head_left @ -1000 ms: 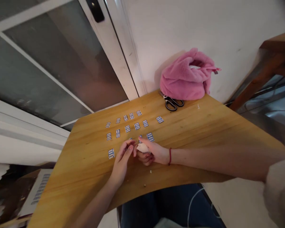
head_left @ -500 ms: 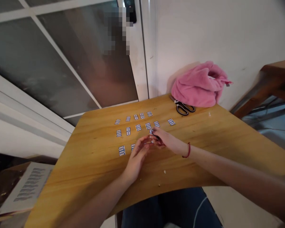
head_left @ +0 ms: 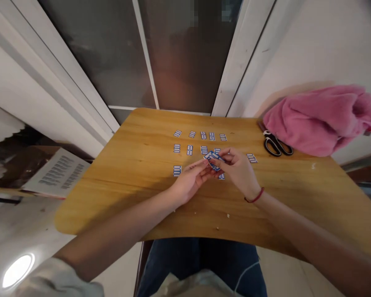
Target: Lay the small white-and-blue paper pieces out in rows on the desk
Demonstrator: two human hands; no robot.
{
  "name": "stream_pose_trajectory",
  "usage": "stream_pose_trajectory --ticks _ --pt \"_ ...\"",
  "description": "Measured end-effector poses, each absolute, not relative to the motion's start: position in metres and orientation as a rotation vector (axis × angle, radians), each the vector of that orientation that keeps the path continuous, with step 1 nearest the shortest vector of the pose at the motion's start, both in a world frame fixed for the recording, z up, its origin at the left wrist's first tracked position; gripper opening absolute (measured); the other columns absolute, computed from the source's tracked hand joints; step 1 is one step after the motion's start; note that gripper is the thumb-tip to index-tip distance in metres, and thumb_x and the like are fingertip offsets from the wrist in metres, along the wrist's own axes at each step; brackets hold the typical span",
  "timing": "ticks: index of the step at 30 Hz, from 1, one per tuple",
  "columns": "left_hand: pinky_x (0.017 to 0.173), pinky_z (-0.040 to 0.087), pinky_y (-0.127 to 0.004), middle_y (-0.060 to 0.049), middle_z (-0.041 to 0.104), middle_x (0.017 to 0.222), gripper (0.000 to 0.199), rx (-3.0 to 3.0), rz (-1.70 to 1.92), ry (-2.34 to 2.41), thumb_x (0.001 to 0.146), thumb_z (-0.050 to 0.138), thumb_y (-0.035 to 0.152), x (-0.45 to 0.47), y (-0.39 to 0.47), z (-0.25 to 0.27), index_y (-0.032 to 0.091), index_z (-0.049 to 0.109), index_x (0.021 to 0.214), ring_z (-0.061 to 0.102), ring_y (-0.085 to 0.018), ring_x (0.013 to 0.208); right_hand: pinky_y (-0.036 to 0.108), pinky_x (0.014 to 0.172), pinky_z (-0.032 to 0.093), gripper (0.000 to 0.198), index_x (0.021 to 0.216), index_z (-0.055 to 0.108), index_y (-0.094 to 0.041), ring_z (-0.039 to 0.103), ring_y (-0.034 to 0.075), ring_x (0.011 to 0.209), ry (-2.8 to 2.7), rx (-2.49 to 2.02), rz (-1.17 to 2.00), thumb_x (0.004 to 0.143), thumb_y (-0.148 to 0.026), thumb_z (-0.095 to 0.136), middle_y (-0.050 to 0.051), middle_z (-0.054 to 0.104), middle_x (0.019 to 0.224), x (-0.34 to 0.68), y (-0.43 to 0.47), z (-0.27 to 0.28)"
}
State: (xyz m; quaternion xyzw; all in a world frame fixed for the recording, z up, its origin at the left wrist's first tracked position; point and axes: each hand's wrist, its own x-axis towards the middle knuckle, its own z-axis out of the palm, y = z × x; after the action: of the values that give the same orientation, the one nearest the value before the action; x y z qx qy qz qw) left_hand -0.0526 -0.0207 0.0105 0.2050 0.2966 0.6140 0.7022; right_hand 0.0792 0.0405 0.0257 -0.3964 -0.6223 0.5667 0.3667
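Note:
A small bunch of blue-and-white paper cards [head_left: 213, 160] is held between my two hands above the table, patterned faces towards me. My left hand [head_left: 190, 180] pinches their left side, thumb on top and fingers curled beneath. From the right, my right hand [head_left: 238, 170] grips the same cards between thumb and fingers. Similar small cards lie in rows on the wooden table, among them a near-left card [head_left: 177, 170], a middle-row card [head_left: 189, 150] and a card lying apart on the right [head_left: 251, 158]. My hands hide part of the nearest rows.
Black-handled scissors [head_left: 277, 145] lie at the back right beside a pink plush bag [head_left: 321, 119]. A glass-panelled door [head_left: 185, 62] stands behind the wooden table [head_left: 117, 181]. An open cardboard box with a printed flap [head_left: 58, 172] is on the left. Tiny scraps [head_left: 228, 215] lie near the front edge.
The camera view has turned, so the table things appear farther right. My hands have tilted the bunch, and its blue-and-white faces now show, with both hands gripping it.

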Motion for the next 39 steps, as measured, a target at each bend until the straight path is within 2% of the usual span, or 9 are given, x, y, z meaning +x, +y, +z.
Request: stream_pose_trajectory --ticks 3,11,14,18,22,27,32,37,39 --pt "0.083 0.047 -0.027 -0.005 0.07 0.082 0.012 0.49 1.348 0.71 0.077 0.067 0.021 -0.055 -0.019 0.008 0.012 0.07 0.085 0.063 -0.012 0.077 0.026 0.044 0.05 0.035 0.072 0.049 -0.018 0.053 0.01 0.05 -1.58 -1.037 1.438 0.066 -0.043 0.072 0.0 0.06 0.067 0.079 0.036 0.027" --pt "0.09 0.047 -0.03 -0.006 0.072 0.087 0.011 0.454 1.386 0.703 0.077 0.067 0.021 -0.056 -0.016 0.006 0.013 0.07 0.084 0.065 -0.013 0.082 0.024 0.047 0.044 0.034 0.076 0.063 -0.018 0.047 0.011 0.063 -1.648 -1.068 1.185 0.079 -0.051 0.059 0.005 0.051 0.081 0.079 0.026 0.021" --pt "0.093 0.047 -0.034 -0.007 0.072 0.087 0.014 0.483 1.375 0.724 0.077 0.068 0.024 -0.053 -0.019 0.005 0.012 0.07 0.085 0.066 -0.015 0.084 0.026 0.054 0.04 0.035 0.083 0.067 -0.019 0.044 0.014 0.072 -1.696 -1.106 0.996 0.087 -0.049 0.05 0.005 0.043 0.083 0.079 0.025 0.019" --pt "0.089 0.049 -0.037 -0.007 0.072 0.086 0.017 0.501 1.35 0.766 0.076 0.069 0.026 -0.052 -0.021 0.006 0.012 0.07 0.086 0.067 -0.017 0.081 0.03 0.071 0.04 0.036 0.101 0.067 -0.021 0.043 0.016 0.076 -1.772 -1.078 0.953 0.093 -0.043 0.04 0.003 0.04 0.08 0.079 0.023 0.017" --pt "0.085 0.051 -0.036 -0.007 0.072 0.087 0.019 0.535 1.314 0.76 0.075 0.07 0.027 -0.053 -0.021 0.007 0.013 0.07 0.087 0.067 -0.017 0.08 0.03 0.074 0.039 0.037 0.115 0.063 -0.021 0.043 0.016 0.076 -1.791 -1.039 0.953 0.094 -0.039 0.038 0.003 0.038 0.082 0.076 0.019 0.018" --pt "0.078 0.053 -0.03 -0.006 0.071 0.089 0.021 0.582 1.315 0.755 0.072 0.073 0.024 -0.053 -0.022 0.005 0.013 0.071 0.09 0.066 -0.015 0.078 0.029 0.072 0.039 0.038 0.116 0.063 -0.022 0.042 0.016 0.077 -1.8 -1.008 1.056 0.095 -0.041 0.037 0.004 0.04 0.084 0.074 0.016 0.014" --pt "0.065 0.052 -0.024 -0.003 0.069 0.076 0.021 0.574 1.316 0.788 0.069 0.076 0.026 -0.055 -0.02 0.003 0.013 0.07 0.084 0.062 -0.01 0.065 0.029 0.073 0.041 0.038 0.113 0.065 -0.023 0.043 0.017 0.079 -1.886 -0.971 1.121 0.092 -0.045 0.042 0.004 0.043 0.084 0.076 0.018 0.013" --pt "0.059 0.051 -0.022 -0.001 0.067 0.071 0.019 0.511 1.328 0.82 0.069 0.075 0.025 -0.057 -0.016 0.005 0.012 0.066 0.079 0.061 -0.009 0.06 0.026 0.059 0.037 0.04 0.109 0.066 -0.023 0.041 0.012 0.062 -1.711 -1.082 1.093 0.088 -0.05 0.045 0.0 0.043 0.07 0.095 0.066 0.014" --pt "0.059 0.052 -0.022 -0.001 0.067 0.071 0.017 0.477 1.339 0.835 0.069 0.075 0.024 -0.058 -0.015 0.006 0.012 0.065 0.078 0.061 -0.009 0.06 0.025 0.061 0.038 0.037 0.108 0.067 -0.021 0.046 0.011 0.064 -1.664 -1.189 0.977 0.085 -0.046 0.051 0.0 0.052 0.073 0.109 0.103 0.011"
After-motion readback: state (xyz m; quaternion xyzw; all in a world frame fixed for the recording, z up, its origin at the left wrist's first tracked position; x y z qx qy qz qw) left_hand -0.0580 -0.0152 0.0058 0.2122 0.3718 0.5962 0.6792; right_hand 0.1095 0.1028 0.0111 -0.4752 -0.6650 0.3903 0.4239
